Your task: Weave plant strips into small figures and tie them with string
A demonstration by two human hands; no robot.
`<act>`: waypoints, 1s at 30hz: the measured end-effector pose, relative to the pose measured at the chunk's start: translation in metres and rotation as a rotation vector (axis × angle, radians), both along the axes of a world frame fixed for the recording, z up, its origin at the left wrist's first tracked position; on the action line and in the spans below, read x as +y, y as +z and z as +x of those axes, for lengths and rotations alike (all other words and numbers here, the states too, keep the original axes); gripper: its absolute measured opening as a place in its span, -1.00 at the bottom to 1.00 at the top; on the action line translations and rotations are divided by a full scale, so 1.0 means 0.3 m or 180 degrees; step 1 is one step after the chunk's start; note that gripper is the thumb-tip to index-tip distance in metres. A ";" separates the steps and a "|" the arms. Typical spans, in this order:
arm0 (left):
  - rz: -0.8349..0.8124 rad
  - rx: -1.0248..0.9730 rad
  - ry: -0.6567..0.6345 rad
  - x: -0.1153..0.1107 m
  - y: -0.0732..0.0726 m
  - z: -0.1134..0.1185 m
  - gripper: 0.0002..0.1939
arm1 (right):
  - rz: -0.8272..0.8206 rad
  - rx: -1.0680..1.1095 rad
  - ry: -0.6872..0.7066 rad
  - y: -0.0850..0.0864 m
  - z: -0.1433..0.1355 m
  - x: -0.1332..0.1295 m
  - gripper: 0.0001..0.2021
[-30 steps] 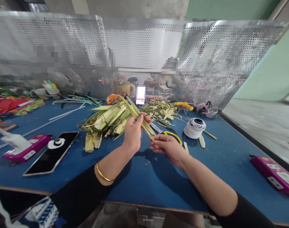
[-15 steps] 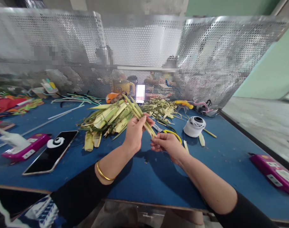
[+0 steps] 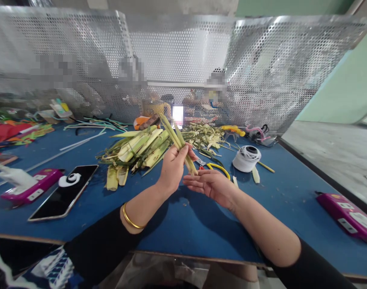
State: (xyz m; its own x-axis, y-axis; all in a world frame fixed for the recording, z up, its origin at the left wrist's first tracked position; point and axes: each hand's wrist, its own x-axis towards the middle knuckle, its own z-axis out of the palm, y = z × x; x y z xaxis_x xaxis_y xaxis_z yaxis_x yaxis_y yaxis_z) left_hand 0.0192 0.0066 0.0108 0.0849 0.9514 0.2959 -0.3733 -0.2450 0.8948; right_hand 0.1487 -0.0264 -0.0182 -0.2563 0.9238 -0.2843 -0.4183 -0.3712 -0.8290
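Note:
My left hand (image 3: 173, 166) is closed around a few long green-yellow leaf strips (image 3: 179, 138), thumb on top, their tips pointing up and away. My right hand (image 3: 213, 185) is at the strips' lower ends, palm turned upward and fingers stretched out, with the ends resting at or just above the fingers. Behind it lie scissors with yellow handles (image 3: 221, 168), partly covered by the hand. Left of my hands is a pile of cut leaf stalks (image 3: 141, 150). Farther back lies a heap of thin shredded strips (image 3: 209, 136).
A spool of white thread (image 3: 246, 159) stands to the right. Purple power strips (image 3: 347, 214) lie at both sides, and a phone (image 3: 64, 194) is on the left. At the back, a yellow-handled glue gun (image 3: 232, 130) lies before a perforated metal screen (image 3: 183, 52).
My right hand has let go of its pinch on the strips' lower ends and its fingers have straightened, palm turning up. The strips have spread slightly at their tips.

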 end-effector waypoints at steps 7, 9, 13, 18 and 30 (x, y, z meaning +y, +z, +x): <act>0.0360 0.0542 0.0068 -0.020 0.000 0.000 -0.87 | 0.0124 0.0192 0.0257 -0.029 0.009 0.016 -0.72; 0.0441 0.0652 0.0079 -0.024 0.000 0.000 -0.86 | 0.0157 0.0195 0.0195 -0.030 0.007 0.016 -0.71; 0.0472 0.0756 0.0076 -0.025 -0.002 0.000 -0.86 | 0.0157 0.0178 0.0136 -0.024 0.001 0.012 -0.65; 0.0521 0.0823 0.0026 -0.027 -0.001 0.002 -0.87 | 0.0100 0.0228 0.0152 -0.015 -0.002 0.012 -0.65; 0.0459 0.0867 -0.0198 -0.031 0.000 0.003 -0.86 | 0.0117 0.0098 0.0432 -0.005 -0.012 0.000 -0.65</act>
State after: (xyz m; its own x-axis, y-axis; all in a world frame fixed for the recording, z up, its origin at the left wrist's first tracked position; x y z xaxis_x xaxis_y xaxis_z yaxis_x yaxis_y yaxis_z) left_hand 0.0201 -0.0027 0.0107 0.2365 0.8917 0.3859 -0.1429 -0.3609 0.9216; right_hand 0.1451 -0.0265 -0.0197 -0.3876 0.8898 -0.2409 -0.3918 -0.3956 -0.8306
